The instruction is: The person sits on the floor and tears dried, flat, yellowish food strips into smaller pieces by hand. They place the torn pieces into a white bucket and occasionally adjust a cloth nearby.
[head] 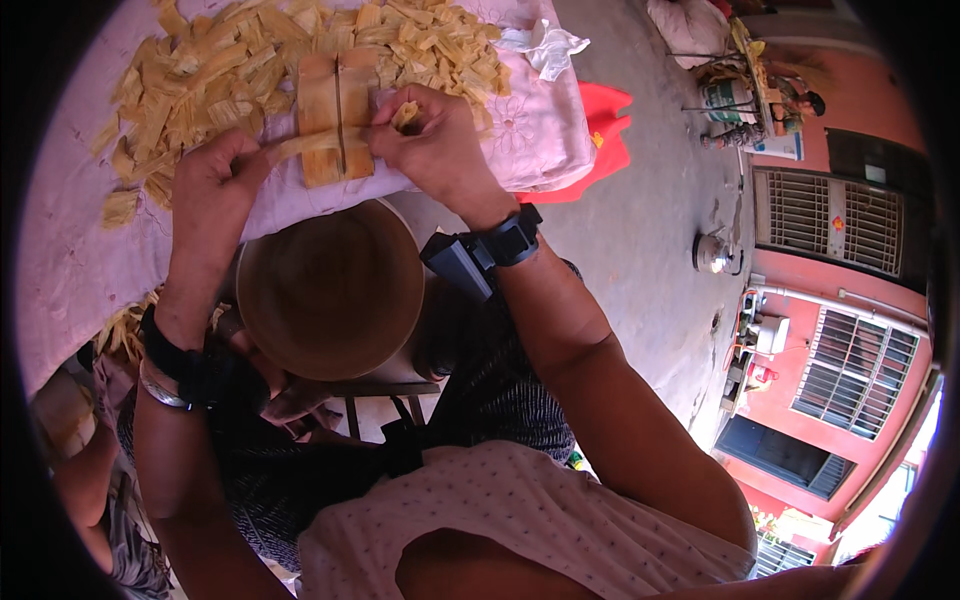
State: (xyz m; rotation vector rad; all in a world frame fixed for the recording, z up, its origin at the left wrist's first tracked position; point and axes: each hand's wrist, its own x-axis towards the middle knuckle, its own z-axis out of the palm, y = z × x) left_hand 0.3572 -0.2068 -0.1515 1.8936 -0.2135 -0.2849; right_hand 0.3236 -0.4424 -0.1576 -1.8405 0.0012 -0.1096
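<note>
A tan strip of dried plant material (311, 144) is stretched between my two hands, crossing a small wooden board (315, 97) with a dark upright line down its middle. My left hand (217, 169) pinches the strip's left end. My right hand (427, 139) holds its other end, where a folded or rolled piece shows between thumb and fingers. Both hands are at the near edge of a pink cloth-covered surface (517, 127). Piles of short tan strips (225, 75) lie behind and around the board.
A large round container (330, 300) stands below the cloth's edge, between my forearms. White crumpled tissue (551, 49) and red material (604, 142) are at the right. Another person's arm (82, 480) shows at lower left. A person (802, 105) and a kettle (711, 253) are farther off.
</note>
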